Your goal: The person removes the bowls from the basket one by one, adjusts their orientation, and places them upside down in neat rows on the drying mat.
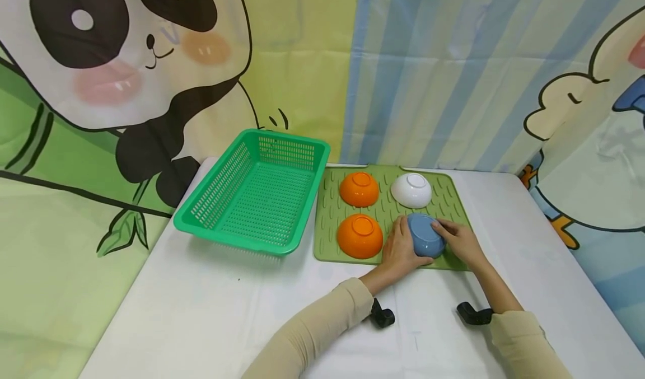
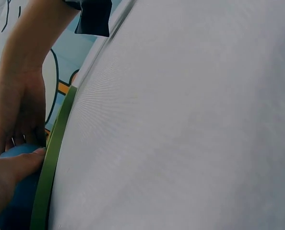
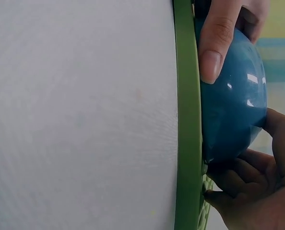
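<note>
A blue bowl lies upside down at the front right of a green mat. My left hand grips its left side, with the thumb along the near wall. On the opposite side, my right hand holds the bowl, its thumb near the base ring. The right wrist view shows the glossy bowl between the left thumb above and the right hand below, its rim at the mat. In the left wrist view the bowl is partly hidden behind the left thumb.
Two orange bowls and a white bowl also rest upside down on the mat. Left of it stands a green perforated basket on the white table. A printed curtain hangs behind. Black mounts are at the wrists.
</note>
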`<control>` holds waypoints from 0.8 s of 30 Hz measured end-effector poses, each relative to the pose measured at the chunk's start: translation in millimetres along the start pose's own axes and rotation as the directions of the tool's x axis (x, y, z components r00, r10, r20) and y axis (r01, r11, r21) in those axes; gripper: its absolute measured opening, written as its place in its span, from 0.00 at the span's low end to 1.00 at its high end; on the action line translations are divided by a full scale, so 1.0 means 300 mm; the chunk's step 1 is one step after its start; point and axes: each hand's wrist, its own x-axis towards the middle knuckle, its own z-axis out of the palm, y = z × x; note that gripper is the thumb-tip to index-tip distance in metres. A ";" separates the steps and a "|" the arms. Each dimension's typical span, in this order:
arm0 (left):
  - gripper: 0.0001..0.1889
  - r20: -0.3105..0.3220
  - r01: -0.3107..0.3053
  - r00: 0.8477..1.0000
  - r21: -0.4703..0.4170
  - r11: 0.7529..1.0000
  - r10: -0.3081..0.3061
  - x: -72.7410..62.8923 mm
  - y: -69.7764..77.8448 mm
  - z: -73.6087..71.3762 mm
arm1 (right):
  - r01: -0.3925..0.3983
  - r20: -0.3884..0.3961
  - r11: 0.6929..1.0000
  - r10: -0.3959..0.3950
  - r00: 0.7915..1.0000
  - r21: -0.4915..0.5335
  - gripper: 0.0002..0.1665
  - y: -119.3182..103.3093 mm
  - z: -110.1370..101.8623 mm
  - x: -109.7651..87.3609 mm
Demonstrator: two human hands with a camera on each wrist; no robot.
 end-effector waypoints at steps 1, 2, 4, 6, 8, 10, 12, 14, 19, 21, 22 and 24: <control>0.61 0.000 -0.005 1.000 0.007 1.000 0.005 0.001 -0.002 0.001 | 0.006 -0.005 1.000 -0.006 1.000 0.002 0.42 0.001 0.001 0.001; 0.61 0.004 -0.008 1.000 0.013 1.000 0.008 0.001 -0.003 0.001 | 0.011 -0.008 1.000 -0.011 1.000 0.003 0.42 0.004 0.003 0.003; 0.62 0.017 -0.015 1.000 0.014 1.000 0.014 0.000 -0.005 -0.001 | 0.016 -0.010 1.000 -0.016 1.000 0.008 0.41 0.006 0.005 0.006; 0.62 0.031 -0.019 0.999 0.008 1.000 0.019 -0.004 -0.004 -0.006 | 0.008 -0.011 1.000 -0.008 1.000 0.019 0.42 0.010 0.005 0.008; 0.62 0.047 -0.015 0.999 -0.006 1.000 0.016 -0.011 0.002 -0.016 | -0.007 -0.008 1.000 0.007 1.000 0.027 0.43 0.013 0.001 0.011; 0.61 0.067 -0.011 0.998 -0.019 1.000 0.012 -0.020 0.011 -0.029 | -0.026 -0.002 0.999 0.026 1.000 0.032 0.44 0.017 -0.005 0.012; 0.58 0.100 -0.007 0.995 -0.025 1.000 0.009 -0.033 0.023 -0.046 | -0.052 0.009 0.998 0.051 0.999 0.036 0.46 0.021 -0.012 0.008; 0.56 0.154 -0.030 0.988 0.009 1.000 0.028 -0.052 0.035 -0.070 | -0.079 0.028 0.996 0.078 0.997 0.037 0.47 0.022 -0.020 0.003; 0.43 0.345 -0.186 0.930 0.155 0.970 0.123 -0.087 0.052 -0.179 | -0.106 0.093 0.994 0.102 0.990 0.041 0.48 0.001 -0.053 -0.004; 0.32 0.413 -0.248 0.897 0.178 0.952 0.157 -0.087 0.054 -0.250 | -0.088 0.110 0.995 0.084 0.990 0.039 0.46 -0.014 -0.075 -0.001; 0.26 0.440 -0.272 0.882 0.181 0.945 0.169 -0.084 0.052 -0.290 | -0.080 0.107 0.996 0.075 0.991 0.034 0.46 -0.023 -0.088 0.001; 0.18 0.487 -0.291 0.855 0.162 0.943 0.180 -0.074 0.047 -0.381 | -0.057 0.063 0.998 0.056 0.996 0.011 0.44 -0.043 -0.114 0.006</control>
